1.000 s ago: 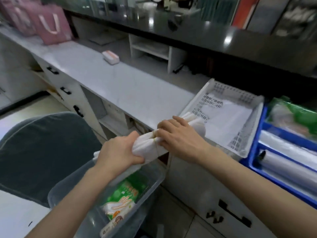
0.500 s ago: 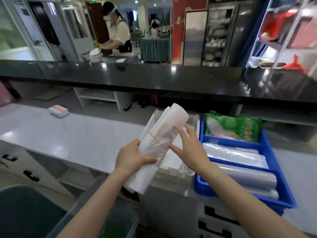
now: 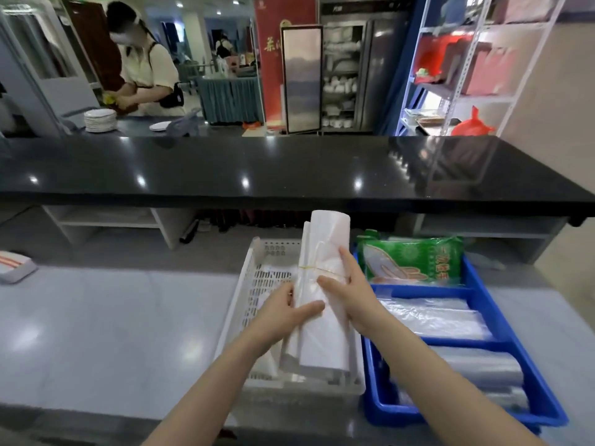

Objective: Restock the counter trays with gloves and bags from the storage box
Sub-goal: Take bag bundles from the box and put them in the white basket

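A bundle of white plastic bags (image 3: pixel 325 246), tied round the middle with a yellow rubber band, stands tilted over the white perforated tray (image 3: pixel 254 284). My left hand (image 3: pixel 286 307) grips its lower left side, thumb across the front. My right hand (image 3: pixel 346 291) holds its right side at the band. To the right is a blue tray (image 3: pixel 515 342) with a green pack of gloves (image 3: pixel 415 262) at its far end and clear bag bundles (image 3: pixel 431 317) in front of it. The storage box is out of view.
A raised black counter (image 3: pixel 289 169) runs across behind the trays. A small white and red box (image 3: pixel 16 265) lies at the far left of the grey worktop (image 3: pixel 112 317). Beyond the counter a person (image 3: pixel 145 69) stands by stacked plates (image 3: pixel 99 120).
The view has swung up from the storage box to the counter. Both hands carried the bag bundle up and right until it stands over the white tray.
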